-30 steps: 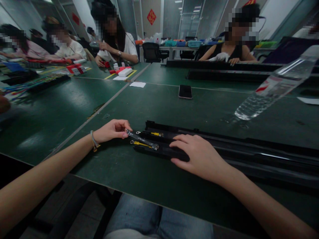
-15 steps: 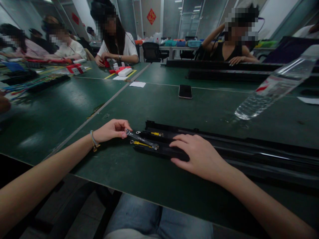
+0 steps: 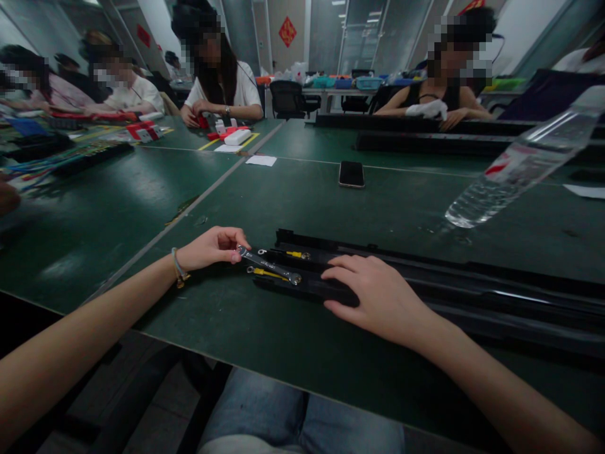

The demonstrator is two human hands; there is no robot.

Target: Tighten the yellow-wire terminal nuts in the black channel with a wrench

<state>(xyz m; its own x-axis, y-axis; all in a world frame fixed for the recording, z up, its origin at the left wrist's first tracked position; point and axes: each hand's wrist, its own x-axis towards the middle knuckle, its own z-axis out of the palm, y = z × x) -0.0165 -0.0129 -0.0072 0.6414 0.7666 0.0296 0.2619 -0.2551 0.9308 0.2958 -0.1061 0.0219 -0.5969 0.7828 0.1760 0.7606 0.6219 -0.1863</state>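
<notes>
Between the thumb and fingers of my left hand point(image 3: 220, 246) is one end of a silver combination wrench point(image 3: 267, 263). Its ring end lies at the lower yellow-sleeved cable point(image 3: 269, 273), near the end of a long black rail point(image 3: 454, 284); whether it sits round a bolt I cannot tell. A second yellow-sleeved cable point(image 3: 295, 255) runs just behind, and ring terminals stick out at the rail's left end. My right hand point(image 3: 373, 290) rests on the rail, fingers spread, right of the wrench. The palm side is hidden.
A phone point(image 3: 351, 174) lies on the green table point(image 3: 283, 334) beyond the rail. At the right a tilted water bottle point(image 3: 515, 164) appears to stand. More black rails point(image 3: 425, 144) lie at the far side before a co-worker point(image 3: 435, 94). White paper point(image 3: 261, 161) lies near the table seam.
My hands and the wrench have hardly moved. Across the table, the co-worker at the right has lowered a raised arm, and a white-gloved hand now shows above the rails.
</notes>
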